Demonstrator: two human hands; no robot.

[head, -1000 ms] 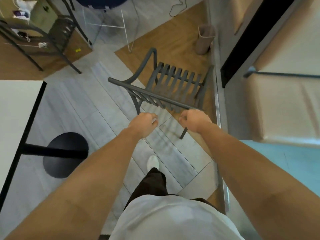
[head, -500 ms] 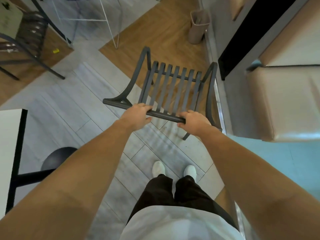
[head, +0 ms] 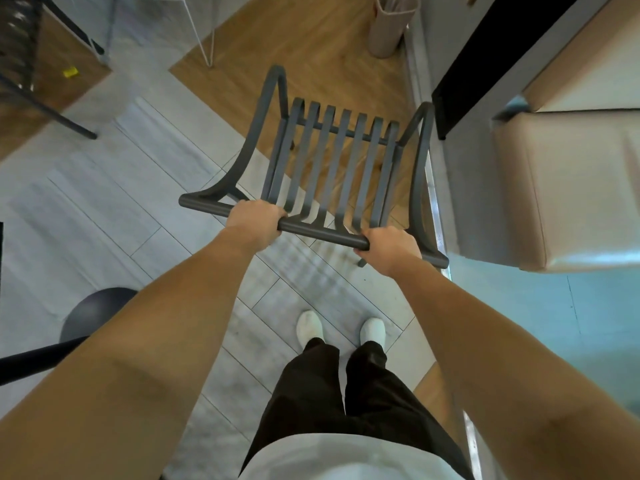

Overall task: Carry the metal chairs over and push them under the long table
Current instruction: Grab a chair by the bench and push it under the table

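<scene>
Head view: fingers of left hand (head: 254, 225) and right hand (head: 389, 249) wrapped round metal chair (head: 332, 161) top rail.

Beige bin (head: 388, 26) (upright), cushioned bench (head: 568, 188)

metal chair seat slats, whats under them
Through the gaps in the metal chair slats, wooden floor shows at the far end and grey tile floor nearer the hands. The slats cover strips between. Left hand and right hand grip the top rail.
</scene>
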